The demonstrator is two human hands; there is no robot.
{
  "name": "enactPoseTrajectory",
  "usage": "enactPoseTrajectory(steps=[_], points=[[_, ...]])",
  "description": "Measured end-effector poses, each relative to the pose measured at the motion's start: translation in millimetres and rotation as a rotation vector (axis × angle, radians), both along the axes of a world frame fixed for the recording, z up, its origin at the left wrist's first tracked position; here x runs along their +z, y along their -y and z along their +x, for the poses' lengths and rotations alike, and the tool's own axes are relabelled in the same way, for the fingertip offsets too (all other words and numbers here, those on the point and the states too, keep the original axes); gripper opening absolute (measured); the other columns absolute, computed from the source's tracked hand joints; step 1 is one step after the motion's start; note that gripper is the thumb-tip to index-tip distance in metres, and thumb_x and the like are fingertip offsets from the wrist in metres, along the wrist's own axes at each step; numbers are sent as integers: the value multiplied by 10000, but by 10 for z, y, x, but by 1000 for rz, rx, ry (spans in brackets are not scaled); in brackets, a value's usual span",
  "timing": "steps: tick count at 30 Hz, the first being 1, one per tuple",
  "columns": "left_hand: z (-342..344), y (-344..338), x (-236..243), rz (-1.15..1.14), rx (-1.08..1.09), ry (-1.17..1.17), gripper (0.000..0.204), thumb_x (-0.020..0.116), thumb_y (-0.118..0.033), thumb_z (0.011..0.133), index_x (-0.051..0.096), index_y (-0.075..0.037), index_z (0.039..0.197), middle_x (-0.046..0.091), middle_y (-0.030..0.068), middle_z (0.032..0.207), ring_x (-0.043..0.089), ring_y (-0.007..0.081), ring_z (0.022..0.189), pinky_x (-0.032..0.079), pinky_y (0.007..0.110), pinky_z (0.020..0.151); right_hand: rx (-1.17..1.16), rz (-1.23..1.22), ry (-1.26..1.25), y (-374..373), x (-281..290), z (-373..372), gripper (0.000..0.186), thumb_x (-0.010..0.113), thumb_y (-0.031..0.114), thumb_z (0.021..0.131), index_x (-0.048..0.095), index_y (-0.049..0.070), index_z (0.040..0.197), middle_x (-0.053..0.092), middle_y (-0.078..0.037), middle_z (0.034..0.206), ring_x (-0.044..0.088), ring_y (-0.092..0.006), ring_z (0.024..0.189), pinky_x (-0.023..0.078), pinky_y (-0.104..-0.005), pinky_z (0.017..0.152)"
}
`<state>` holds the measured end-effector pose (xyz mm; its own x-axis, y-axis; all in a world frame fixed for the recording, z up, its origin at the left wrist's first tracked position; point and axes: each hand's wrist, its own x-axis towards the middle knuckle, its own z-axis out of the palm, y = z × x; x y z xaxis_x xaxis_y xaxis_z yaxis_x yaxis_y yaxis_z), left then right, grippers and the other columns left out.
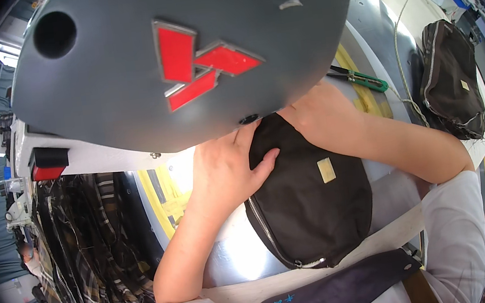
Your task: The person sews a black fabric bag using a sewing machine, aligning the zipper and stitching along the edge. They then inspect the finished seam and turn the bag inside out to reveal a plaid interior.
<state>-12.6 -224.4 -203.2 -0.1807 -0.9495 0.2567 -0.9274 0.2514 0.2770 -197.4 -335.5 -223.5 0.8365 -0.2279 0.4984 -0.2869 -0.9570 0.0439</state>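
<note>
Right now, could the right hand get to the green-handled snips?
Probably yes. The green-handled snips lie close beside the right hand, with nothing seen between. It would have to leave the dark zippered pouch, though; its fingertips are hidden behind the grey machine head.

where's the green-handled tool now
In the head view, the green-handled tool lies right of the machine head, just beyond the right hand, beside a pale cord.

The housing (108, 89) at 12 o'clock looks smooth and painted, softly sheened and chipped; its emblem (176, 53) is glossy with metallic edges. Toward 5, the pouch (308, 219) is matt cloth with a shiny metal zip (262, 225). The desk (238, 264) shows glossy metal near 6; creased woven cloth (84, 243) hangs at 8.
</note>
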Motion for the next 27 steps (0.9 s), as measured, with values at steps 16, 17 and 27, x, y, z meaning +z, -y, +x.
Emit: enactPoseTrajectory(steps=[16,17,27], points=[[-18,-76,60,-16,-39,10,490,785,-240,702,630,-37,1121,606,74,1216,621,262,1075,462,405,896,40,28,-47,-105,5,-21,245,597,104,738,650,-26,940,568,-60,948,568,-194,900,508,-306,791],[-19,-76,60,-17,-39,11,490,785,-239,702,630,-36,1120,607,74,1215,622,263,1074,464,404,894,38,33,-49,-107,9,-22,245,597,105,739,651,-26,939,568,-60,948,568,-194,902,508,-305,788],[2,-37,39,-22,-28,-8,478,785,-226,699,631,-27,1105,619,84,1190,625,273,1063,470,397,896,16,17,-70,-78,24,-5,264,602,111,733,656,-31,949,567,-61,954,571,-192,916,507,-301,778]])
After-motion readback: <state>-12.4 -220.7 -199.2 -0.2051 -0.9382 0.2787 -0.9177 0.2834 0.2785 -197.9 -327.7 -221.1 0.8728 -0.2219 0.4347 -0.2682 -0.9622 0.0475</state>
